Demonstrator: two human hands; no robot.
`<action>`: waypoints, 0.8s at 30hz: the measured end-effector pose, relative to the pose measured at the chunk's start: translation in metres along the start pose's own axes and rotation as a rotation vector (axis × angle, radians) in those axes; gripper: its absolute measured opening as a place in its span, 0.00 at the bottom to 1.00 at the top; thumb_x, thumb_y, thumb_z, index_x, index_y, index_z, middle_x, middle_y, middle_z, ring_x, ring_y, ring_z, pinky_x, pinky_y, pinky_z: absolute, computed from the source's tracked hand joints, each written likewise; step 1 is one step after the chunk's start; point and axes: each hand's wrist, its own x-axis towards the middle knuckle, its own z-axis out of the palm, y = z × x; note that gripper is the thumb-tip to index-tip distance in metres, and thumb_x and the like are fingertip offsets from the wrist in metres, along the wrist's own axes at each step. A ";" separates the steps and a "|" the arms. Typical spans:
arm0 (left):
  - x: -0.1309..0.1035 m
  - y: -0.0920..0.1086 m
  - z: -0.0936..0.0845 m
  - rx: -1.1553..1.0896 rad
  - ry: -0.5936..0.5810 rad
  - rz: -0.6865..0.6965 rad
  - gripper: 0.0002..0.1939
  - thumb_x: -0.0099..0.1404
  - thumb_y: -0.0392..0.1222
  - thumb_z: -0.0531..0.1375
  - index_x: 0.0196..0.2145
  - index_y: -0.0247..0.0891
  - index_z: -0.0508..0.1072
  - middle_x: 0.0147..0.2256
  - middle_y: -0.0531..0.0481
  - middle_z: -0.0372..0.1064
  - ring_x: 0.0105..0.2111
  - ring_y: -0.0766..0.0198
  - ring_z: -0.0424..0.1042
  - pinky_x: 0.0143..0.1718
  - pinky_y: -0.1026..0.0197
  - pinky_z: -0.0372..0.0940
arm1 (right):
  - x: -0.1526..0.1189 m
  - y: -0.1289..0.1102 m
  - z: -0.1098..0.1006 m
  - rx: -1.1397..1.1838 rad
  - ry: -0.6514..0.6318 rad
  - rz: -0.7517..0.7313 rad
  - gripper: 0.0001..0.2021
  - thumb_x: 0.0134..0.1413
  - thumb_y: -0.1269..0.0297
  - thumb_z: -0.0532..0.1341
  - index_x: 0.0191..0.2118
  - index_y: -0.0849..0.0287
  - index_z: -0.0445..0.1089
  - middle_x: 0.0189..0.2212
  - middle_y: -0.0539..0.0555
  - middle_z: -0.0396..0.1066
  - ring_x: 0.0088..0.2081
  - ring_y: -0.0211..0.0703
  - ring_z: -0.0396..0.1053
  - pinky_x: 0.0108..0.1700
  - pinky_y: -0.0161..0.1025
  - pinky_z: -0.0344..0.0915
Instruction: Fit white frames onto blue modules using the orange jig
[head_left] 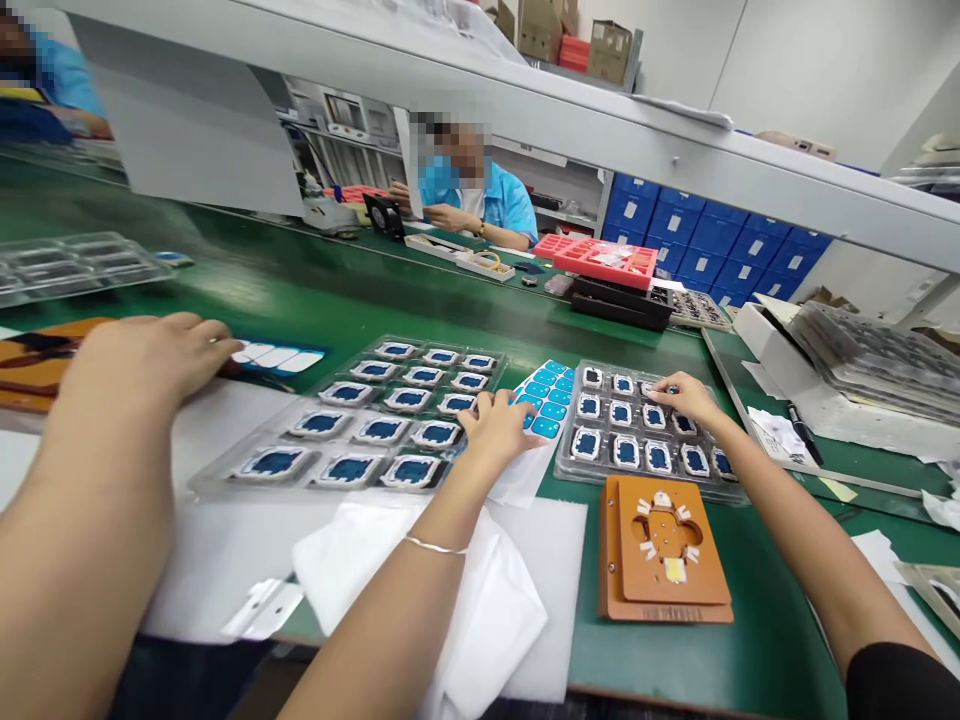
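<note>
My left hand (501, 430), with a thin bracelet on its wrist, reaches over the edge of a sheet of blue stickers (553, 392), fingers spread. Beside it lies a large clear plastic tray (319, 472) of white-framed parts with blue centres (384, 428). My right hand (686, 396) is over a smaller clear tray (570, 462), its fingertips pinched at a small white-framed part (649, 390) in the back row. Below that tray stands an orange fixture (664, 545) with a shaped recess and small white pieces on it.
A co-worker's arm (112, 420) extends at the left, its hand near another orange fixture (30, 385). White cloth (480, 610) lies on a foam sheet (566, 560) in front. Across the bench sits another person (510, 205). Stacked clear trays (877, 350) stand at right.
</note>
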 end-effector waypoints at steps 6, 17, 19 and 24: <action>0.000 0.003 0.005 -0.011 0.027 0.021 0.20 0.62 0.56 0.62 0.49 0.46 0.75 0.61 0.41 0.58 0.60 0.40 0.52 0.55 0.40 0.53 | 0.004 0.003 -0.004 0.025 -0.027 0.045 0.10 0.64 0.59 0.60 0.44 0.60 0.72 0.45 0.55 0.72 0.44 0.44 0.72 0.47 0.46 0.71; 0.014 0.003 0.006 -0.048 -0.027 -0.045 0.20 0.55 0.54 0.68 0.43 0.45 0.76 0.61 0.42 0.57 0.61 0.38 0.50 0.55 0.42 0.53 | 0.015 -0.043 0.009 0.109 0.010 -0.148 0.05 0.55 0.64 0.65 0.34 0.54 0.79 0.37 0.53 0.75 0.36 0.43 0.72 0.42 0.39 0.68; 0.015 0.003 0.005 -0.053 -0.048 -0.047 0.20 0.54 0.54 0.68 0.42 0.44 0.76 0.61 0.41 0.57 0.61 0.38 0.50 0.55 0.42 0.53 | 0.018 -0.050 0.010 0.113 0.007 -0.183 0.04 0.53 0.63 0.65 0.34 0.54 0.79 0.36 0.53 0.75 0.34 0.42 0.71 0.40 0.39 0.67; 0.013 0.003 0.004 -0.055 -0.079 -0.028 0.19 0.53 0.53 0.69 0.41 0.43 0.76 0.61 0.43 0.55 0.61 0.41 0.49 0.56 0.44 0.51 | 0.027 -0.061 0.011 0.106 -0.004 -0.236 0.07 0.54 0.64 0.65 0.39 0.55 0.78 0.40 0.54 0.75 0.36 0.44 0.70 0.44 0.42 0.66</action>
